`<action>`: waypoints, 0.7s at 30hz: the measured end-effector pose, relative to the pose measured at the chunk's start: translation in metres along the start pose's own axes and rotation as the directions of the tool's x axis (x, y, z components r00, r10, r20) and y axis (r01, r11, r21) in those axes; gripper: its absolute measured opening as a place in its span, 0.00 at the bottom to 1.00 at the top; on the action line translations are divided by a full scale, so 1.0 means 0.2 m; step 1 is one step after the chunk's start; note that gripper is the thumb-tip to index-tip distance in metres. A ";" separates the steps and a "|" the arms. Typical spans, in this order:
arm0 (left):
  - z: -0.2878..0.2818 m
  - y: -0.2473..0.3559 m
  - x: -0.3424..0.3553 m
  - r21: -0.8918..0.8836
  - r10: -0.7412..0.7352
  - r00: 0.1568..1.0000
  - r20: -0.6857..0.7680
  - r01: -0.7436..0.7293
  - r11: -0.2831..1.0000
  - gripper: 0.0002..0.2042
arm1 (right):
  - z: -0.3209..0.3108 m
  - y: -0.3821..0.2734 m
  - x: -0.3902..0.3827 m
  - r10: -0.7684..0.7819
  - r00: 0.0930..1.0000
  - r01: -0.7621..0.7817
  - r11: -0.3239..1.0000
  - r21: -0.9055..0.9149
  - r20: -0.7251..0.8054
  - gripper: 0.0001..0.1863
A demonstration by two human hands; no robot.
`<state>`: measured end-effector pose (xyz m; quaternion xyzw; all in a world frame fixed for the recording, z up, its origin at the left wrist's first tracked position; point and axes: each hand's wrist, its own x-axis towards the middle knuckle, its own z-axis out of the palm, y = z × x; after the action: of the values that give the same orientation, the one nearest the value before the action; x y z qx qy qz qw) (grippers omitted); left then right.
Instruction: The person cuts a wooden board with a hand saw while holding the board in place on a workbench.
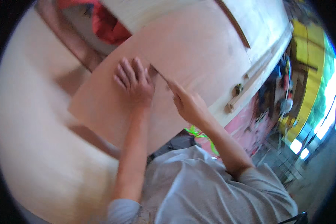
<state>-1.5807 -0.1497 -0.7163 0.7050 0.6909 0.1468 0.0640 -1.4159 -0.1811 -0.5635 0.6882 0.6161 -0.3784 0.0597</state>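
A thin reddish-brown wooden sheet point(198, 41) lies at a slant in front of me. Flat on it rests my left hand point(136, 84), its fingers spread and pointing away from me. To the right of it, my right hand point(186, 102) is closed around a tool with a thin dark blade point(158, 73). Its handle is hidden in my fist, and I cannot tell its exact kind. The blade slants up and left over the sheet, its far end close beside the fingers of my left hand.
Another person's arm point(69, 35) and red cloth point(107, 26) show beyond the sheet at upper left. A large pale panel point(33, 104) fills the left. A dark narrow strip point(233, 22) lies at the far side. Small items, one roundish point(238, 89), lie along the right edge.
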 end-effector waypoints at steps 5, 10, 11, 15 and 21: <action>0.02 -0.05 -0.03 0.100 -0.066 0.996 -0.057 0.071 0.992 0.27 | -0.17 0.01 -0.30 0.038 0.988 -0.052 0.995 0.090 0.150 0.39; 0.05 0.09 0.00 0.087 -0.015 0.999 0.028 0.012 0.996 0.27 | -0.03 0.02 0.19 -0.047 0.999 0.048 0.999 0.008 -0.007 0.41; 0.03 0.05 -0.01 0.093 -0.011 0.999 0.050 0.007 0.996 0.27 | -0.02 -0.02 0.09 -0.001 1.000 0.001 1.000 0.002 0.009 0.42; -0.05 -0.06 -0.04 0.137 -0.075 0.995 0.067 0.065 0.988 0.28 | -0.17 -0.05 -0.41 0.040 0.993 -0.053 0.991 0.120 0.109 0.39; 0.03 0.05 -0.01 0.093 -0.005 1.000 0.009 0.004 0.996 0.27 | 0.00 -0.01 0.21 -0.035 0.999 0.033 0.997 0.069 0.038 0.36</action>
<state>-1.5695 -0.1521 -0.7187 0.7065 0.6981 0.1113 0.0347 -1.4200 -0.1475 -0.5870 0.6718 0.6132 -0.4134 0.0417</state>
